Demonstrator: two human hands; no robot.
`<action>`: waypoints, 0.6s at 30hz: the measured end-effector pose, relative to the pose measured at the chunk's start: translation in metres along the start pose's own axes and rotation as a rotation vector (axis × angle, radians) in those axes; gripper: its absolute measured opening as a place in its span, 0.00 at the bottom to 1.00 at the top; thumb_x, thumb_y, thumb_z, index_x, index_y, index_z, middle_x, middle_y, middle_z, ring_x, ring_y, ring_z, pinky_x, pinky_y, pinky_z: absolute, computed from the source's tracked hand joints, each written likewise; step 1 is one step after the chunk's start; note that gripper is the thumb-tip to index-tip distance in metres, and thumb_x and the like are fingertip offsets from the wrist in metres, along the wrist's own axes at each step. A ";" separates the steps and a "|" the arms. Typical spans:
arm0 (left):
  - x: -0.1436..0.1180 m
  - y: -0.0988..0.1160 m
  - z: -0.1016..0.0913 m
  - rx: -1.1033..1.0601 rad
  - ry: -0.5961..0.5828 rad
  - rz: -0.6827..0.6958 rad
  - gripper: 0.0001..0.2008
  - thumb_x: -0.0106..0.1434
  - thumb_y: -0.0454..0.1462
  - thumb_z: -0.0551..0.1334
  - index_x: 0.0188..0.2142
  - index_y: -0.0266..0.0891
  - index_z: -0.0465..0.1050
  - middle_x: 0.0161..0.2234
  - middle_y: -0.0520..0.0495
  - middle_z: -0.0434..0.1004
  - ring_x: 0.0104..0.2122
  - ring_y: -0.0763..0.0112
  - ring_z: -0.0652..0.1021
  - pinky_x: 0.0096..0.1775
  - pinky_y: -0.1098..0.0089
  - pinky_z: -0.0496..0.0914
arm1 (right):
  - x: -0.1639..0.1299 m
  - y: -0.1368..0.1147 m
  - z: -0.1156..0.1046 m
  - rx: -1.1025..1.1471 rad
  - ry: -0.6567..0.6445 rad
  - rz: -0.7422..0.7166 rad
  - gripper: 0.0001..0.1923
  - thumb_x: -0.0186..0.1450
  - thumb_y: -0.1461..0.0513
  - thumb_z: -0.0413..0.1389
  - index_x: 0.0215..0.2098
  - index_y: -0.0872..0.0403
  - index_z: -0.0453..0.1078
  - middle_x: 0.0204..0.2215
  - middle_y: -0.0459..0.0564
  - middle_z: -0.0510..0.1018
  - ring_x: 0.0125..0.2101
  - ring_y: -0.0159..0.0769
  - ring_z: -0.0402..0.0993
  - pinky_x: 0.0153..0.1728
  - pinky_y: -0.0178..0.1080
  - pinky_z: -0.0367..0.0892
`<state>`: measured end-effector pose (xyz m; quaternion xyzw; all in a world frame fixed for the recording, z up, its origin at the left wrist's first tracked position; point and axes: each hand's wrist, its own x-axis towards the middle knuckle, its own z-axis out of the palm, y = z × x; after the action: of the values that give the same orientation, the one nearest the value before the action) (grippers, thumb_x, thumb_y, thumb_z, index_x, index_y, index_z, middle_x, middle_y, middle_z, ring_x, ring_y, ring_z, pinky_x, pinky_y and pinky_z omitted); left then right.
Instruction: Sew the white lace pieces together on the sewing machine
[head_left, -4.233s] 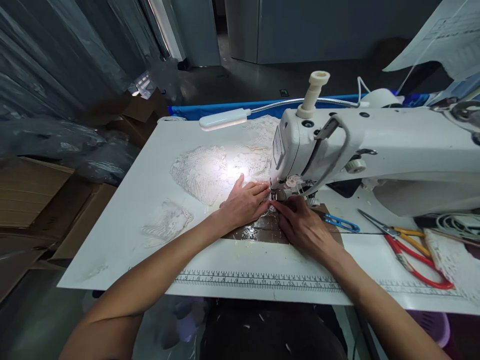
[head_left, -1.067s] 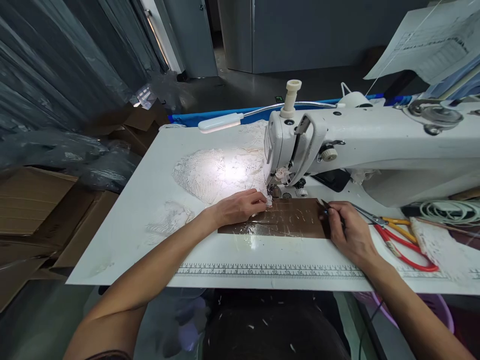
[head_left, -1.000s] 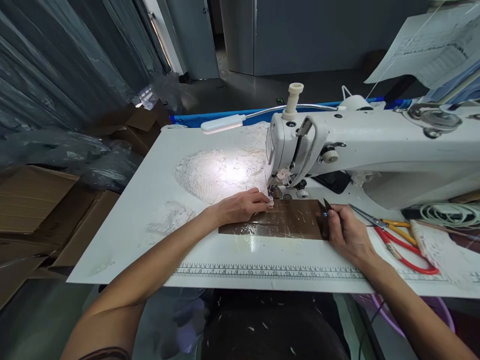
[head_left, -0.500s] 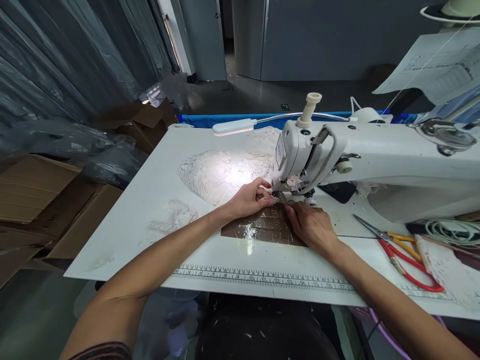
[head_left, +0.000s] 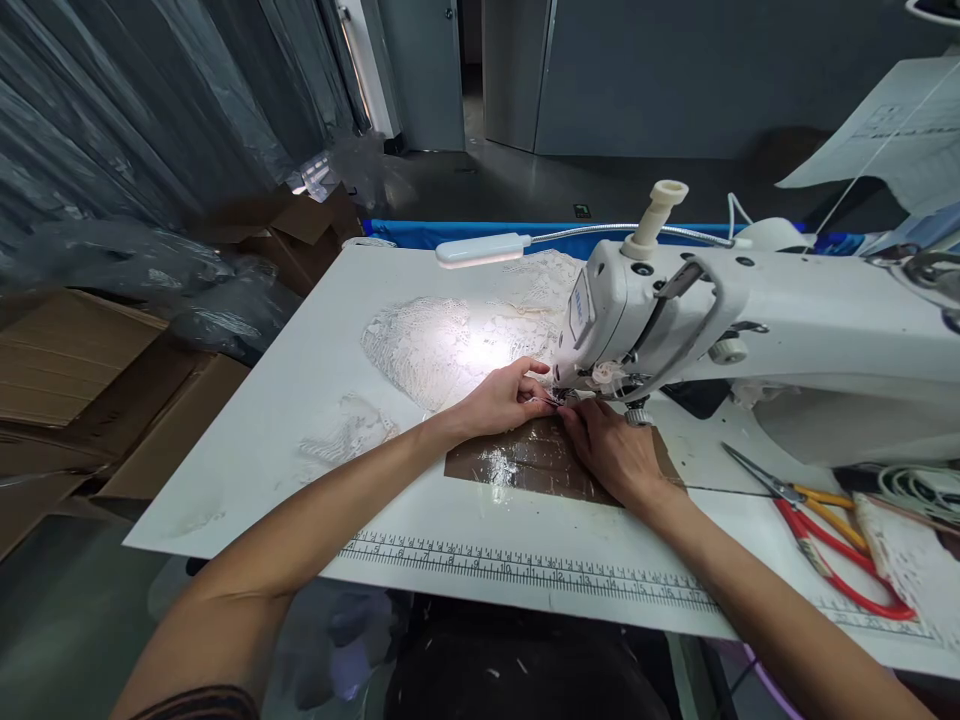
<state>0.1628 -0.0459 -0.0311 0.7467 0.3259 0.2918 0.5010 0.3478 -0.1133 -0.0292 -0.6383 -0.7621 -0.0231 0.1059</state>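
Observation:
My left hand (head_left: 510, 400) is closed in a pinch on the edge of a piece of white lace (head_left: 427, 345), right under the head of a white sewing machine (head_left: 675, 310). The lace spreads away to the left and back, lit by a lamp. From the right, my right hand (head_left: 611, 445) reaches to the same spot, its fingers drawn together close to the left fingertips. What it grips is hidden by the fingers and the presser foot. Beneath both hands a shiny brown sheet (head_left: 525, 465) covers the tabletop.
Red-and-orange-handled scissors (head_left: 817, 530) lie at the right beside a white lace scrap (head_left: 911, 560). A smaller lace piece (head_left: 349, 430) rests left of my forearm. The lamp (head_left: 484, 250) hangs over the table. A printed ruler (head_left: 525, 573) runs along the front edge; cardboard boxes (head_left: 172, 420) stand left.
My right hand has moved slightly left, its fingertips now closer to the left hand's at the needle. The view has shifted a little, so the machine appears further right.

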 end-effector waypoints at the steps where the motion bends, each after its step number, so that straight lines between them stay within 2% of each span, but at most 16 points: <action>1: 0.000 0.000 0.001 -0.009 0.004 -0.002 0.17 0.62 0.32 0.62 0.50 0.39 0.62 0.31 0.51 0.78 0.33 0.72 0.79 0.40 0.66 0.73 | 0.001 -0.001 0.000 0.017 -0.008 0.007 0.22 0.72 0.52 0.38 0.40 0.54 0.70 0.33 0.55 0.80 0.26 0.41 0.75 0.20 0.37 0.51; 5: -0.001 0.001 0.005 -0.005 0.042 -0.010 0.18 0.62 0.32 0.63 0.50 0.38 0.61 0.31 0.51 0.78 0.33 0.71 0.79 0.39 0.67 0.73 | 0.004 -0.005 0.002 0.055 -0.044 0.092 0.19 0.72 0.53 0.41 0.41 0.54 0.69 0.34 0.56 0.79 0.29 0.43 0.75 0.23 0.37 0.52; 8: -0.005 0.007 0.006 0.071 0.070 0.024 0.18 0.63 0.34 0.62 0.51 0.38 0.60 0.32 0.49 0.79 0.34 0.71 0.79 0.40 0.66 0.73 | 0.000 -0.006 0.002 0.087 -0.023 0.112 0.20 0.72 0.53 0.39 0.41 0.55 0.69 0.29 0.55 0.78 0.27 0.41 0.74 0.23 0.37 0.51; 9: -0.007 0.010 0.004 0.125 0.050 0.055 0.18 0.63 0.34 0.62 0.52 0.38 0.60 0.34 0.49 0.80 0.35 0.71 0.80 0.41 0.66 0.73 | -0.004 -0.004 0.000 0.119 -0.003 0.061 0.22 0.73 0.53 0.38 0.40 0.56 0.69 0.28 0.55 0.78 0.26 0.40 0.73 0.23 0.37 0.51; 11: -0.012 0.018 -0.002 0.296 -0.037 0.164 0.15 0.62 0.36 0.63 0.48 0.39 0.65 0.35 0.48 0.80 0.36 0.70 0.79 0.41 0.65 0.73 | -0.014 0.002 -0.003 0.200 0.032 -0.130 0.23 0.73 0.54 0.37 0.37 0.56 0.70 0.28 0.54 0.77 0.26 0.38 0.71 0.24 0.37 0.53; 13: -0.015 0.025 -0.011 0.504 -0.097 0.296 0.09 0.61 0.41 0.65 0.38 0.38 0.71 0.35 0.48 0.79 0.35 0.68 0.78 0.41 0.64 0.72 | -0.026 0.013 -0.008 0.261 0.041 -0.338 0.23 0.72 0.54 0.39 0.32 0.54 0.71 0.28 0.53 0.77 0.27 0.37 0.71 0.26 0.37 0.55; 14: -0.016 0.028 -0.015 0.595 -0.095 0.346 0.10 0.61 0.43 0.64 0.34 0.38 0.72 0.34 0.47 0.79 0.35 0.68 0.77 0.40 0.64 0.71 | -0.031 0.020 -0.010 0.267 0.045 -0.384 0.22 0.72 0.54 0.40 0.31 0.54 0.71 0.27 0.51 0.76 0.26 0.36 0.70 0.26 0.37 0.55; 16: -0.014 0.031 -0.021 0.713 -0.045 0.395 0.13 0.65 0.44 0.61 0.31 0.36 0.73 0.33 0.46 0.78 0.34 0.68 0.76 0.37 0.65 0.71 | -0.038 0.035 -0.014 0.240 0.077 -0.369 0.22 0.72 0.55 0.41 0.29 0.54 0.71 0.25 0.50 0.75 0.25 0.35 0.68 0.26 0.38 0.55; 18: -0.011 0.029 -0.021 0.759 -0.023 0.402 0.10 0.68 0.40 0.58 0.36 0.35 0.73 0.34 0.45 0.77 0.35 0.68 0.76 0.36 0.67 0.71 | -0.039 0.049 -0.017 0.161 0.151 -0.276 0.22 0.72 0.56 0.42 0.29 0.55 0.72 0.27 0.53 0.75 0.30 0.39 0.69 0.28 0.39 0.57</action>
<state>0.1458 -0.0511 0.0020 0.9300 0.2526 0.2346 0.1276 0.4041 -0.1446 -0.0245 -0.5136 -0.8317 -0.0245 0.2094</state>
